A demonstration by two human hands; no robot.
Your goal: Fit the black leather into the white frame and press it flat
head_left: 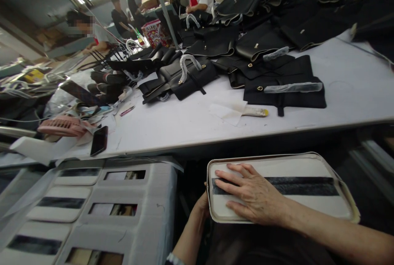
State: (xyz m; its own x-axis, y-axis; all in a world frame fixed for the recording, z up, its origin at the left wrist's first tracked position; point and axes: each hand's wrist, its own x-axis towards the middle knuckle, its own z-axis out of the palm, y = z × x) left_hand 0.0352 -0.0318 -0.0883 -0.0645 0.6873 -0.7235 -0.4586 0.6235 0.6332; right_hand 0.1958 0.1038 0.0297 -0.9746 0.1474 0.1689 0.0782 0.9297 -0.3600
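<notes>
A white tray-like board point(301, 207) with rounded corners and a dark stripe along its middle lies over my lap, below the table's front edge. My right hand point(250, 193) rests flat on the left part of the board, its fingers spread and pointing left across the stripe. At the board's left edge is my left hand point(203, 203), partly behind the rim; its fingers are mostly hidden under the board. To the left, similar white pieces with dark stripes point(63, 203) lie on a grey rack point(156, 215) with rectangular openings.
The white table point(172, 127) bears black leather pieces point(197, 80) with plastic-wrapped handles, a yellow-tipped tool point(255, 112), a phone point(99, 140), a pink fan point(63, 126) and a pen point(127, 110). Several people work beyond it. A pole point(163, 8) rises behind the table.
</notes>
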